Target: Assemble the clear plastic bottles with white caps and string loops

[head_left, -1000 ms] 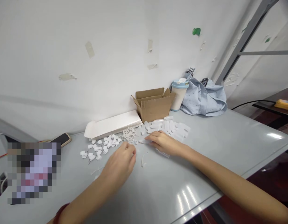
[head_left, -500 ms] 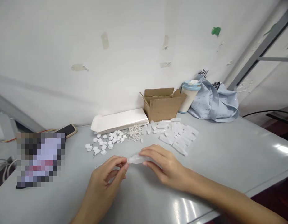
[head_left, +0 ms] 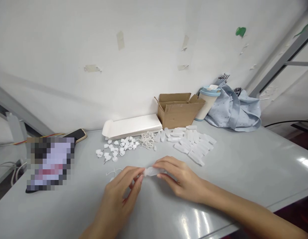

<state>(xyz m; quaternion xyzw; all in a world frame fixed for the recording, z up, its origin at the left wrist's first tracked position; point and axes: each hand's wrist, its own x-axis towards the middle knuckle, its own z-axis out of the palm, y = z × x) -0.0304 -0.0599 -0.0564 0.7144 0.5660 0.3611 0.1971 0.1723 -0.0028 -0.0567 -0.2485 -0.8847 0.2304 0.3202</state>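
A small translucent plastic squeeze bottle (head_left: 154,171) lies sideways between my two hands, just above the grey table. My right hand (head_left: 177,176) grips its body between the thumb and the fingers. At the narrow neck end, the thumb and forefinger of my left hand (head_left: 122,191) are pinched; whether a small part sits between them is hidden. A thin white string (head_left: 115,171) lies on the table behind my left hand. Farther back are several white nozzle caps (head_left: 122,146), a tangle of white strings (head_left: 148,140) and several more translucent bottles (head_left: 193,141).
Against the wall stand a flat white box (head_left: 134,126), an open cardboard box (head_left: 181,114), a lidded cup (head_left: 207,103) and a light blue cloth bag (head_left: 233,109). To the left are a phone (head_left: 80,134) and a blurred-out item (head_left: 52,162). The grey table's (head_left: 243,172) front edge runs at the lower right.
The view has shifted slightly, so everything sits farther right. My left hand has turned a little at the bottle's neck, and more of the string behind it shows. My right hand keeps its hold.
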